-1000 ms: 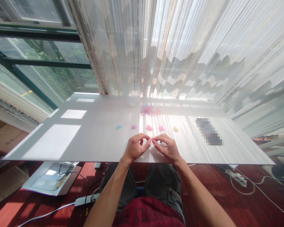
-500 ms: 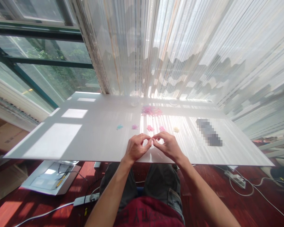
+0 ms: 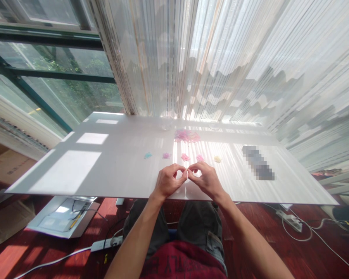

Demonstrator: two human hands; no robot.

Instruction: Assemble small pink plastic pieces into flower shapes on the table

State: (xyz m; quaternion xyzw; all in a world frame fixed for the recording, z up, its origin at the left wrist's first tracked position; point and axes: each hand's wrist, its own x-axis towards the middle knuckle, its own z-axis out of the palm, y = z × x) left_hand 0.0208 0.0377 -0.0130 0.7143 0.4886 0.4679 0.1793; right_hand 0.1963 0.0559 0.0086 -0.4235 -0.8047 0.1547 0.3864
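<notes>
My left hand [image 3: 169, 181] and my right hand [image 3: 204, 177] meet over the front of the white table [image 3: 119, 174]. Thumb and forefinger of each are pinched, fingertips touching or nearly so; whatever sits between them is too small to make out. Just beyond lie small heaps of thin, coloured bits: a teal heap [image 3: 148, 155], a purple heap [image 3: 166, 155], a coral-red heap [image 3: 185, 157], a pink heap [image 3: 200, 158] and a pale yellow heap [image 3: 217, 159]. Farther back spreads a larger mixed pink pile [image 3: 187, 136].
A clear round container [image 3: 166, 123] stands near the back edge, with another clear dish [image 3: 214, 126] to its right. A pixelated dark object [image 3: 258, 162] lies on the right. Below are an open white box [image 3: 64, 217] and a power strip [image 3: 106, 244] with cables.
Both hands stay almost in place, still pinched together. A bit of pink that showed under the fingertips is no longer visible. The view has shifted very slightly.
</notes>
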